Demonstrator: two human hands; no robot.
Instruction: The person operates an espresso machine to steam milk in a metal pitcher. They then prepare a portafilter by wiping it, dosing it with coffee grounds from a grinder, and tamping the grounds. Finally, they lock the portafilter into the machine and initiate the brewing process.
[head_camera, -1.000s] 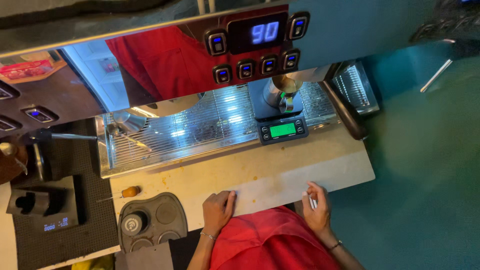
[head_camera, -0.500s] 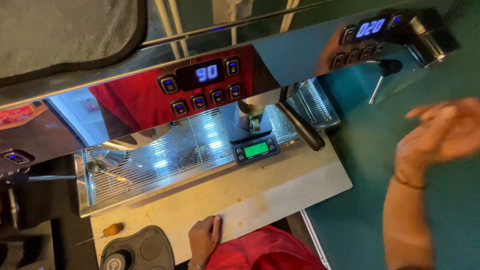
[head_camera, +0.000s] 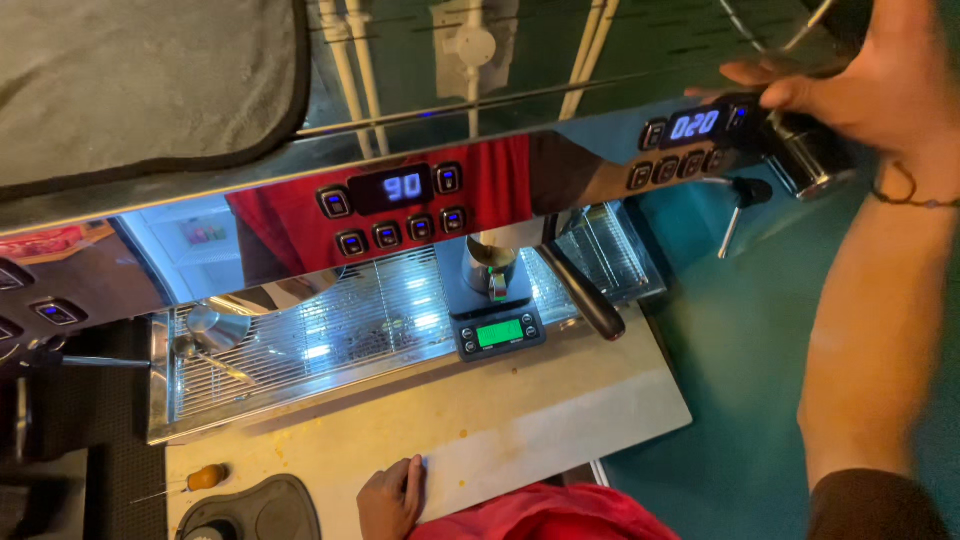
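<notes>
A: What is seen closest to the camera?

B: The left hand (head_camera: 392, 497) is laid flat on the pale counter (head_camera: 520, 430), fingers loosely spread, nothing gripped. Just beside it, a dark rubber tamping mat (head_camera: 265, 510) is set at the counter's near edge, and a small tool with an orange handle (head_camera: 205, 477) is lying just beyond the mat.

A: And further in?

B: A small scale with a green lit display (head_camera: 500, 335) is placed on the drip tray (head_camera: 300, 360) of the espresso machine (head_camera: 200, 200). A metal cup (head_camera: 490, 265) is stood on the scale under the group head. A black portafilter handle (head_camera: 585, 295) is angled out to the right of the scale.

A: Where is the right hand?

B: The right hand (head_camera: 870, 85) is raised at the far right corner of the machine, beside the right button panel with a blue display (head_camera: 690, 140). The fingers are extended and partly curled; the thumb is held over a steel knob (head_camera: 805, 155). Whether the knob is actually touched or gripped cannot be told. A steam wand (head_camera: 735, 210) is seen just below that panel.

A: Anything farther?

B: A grey cloth (head_camera: 140, 80) is spread on the machine's top, and a central button panel (head_camera: 395, 205) is lit in blue.
</notes>
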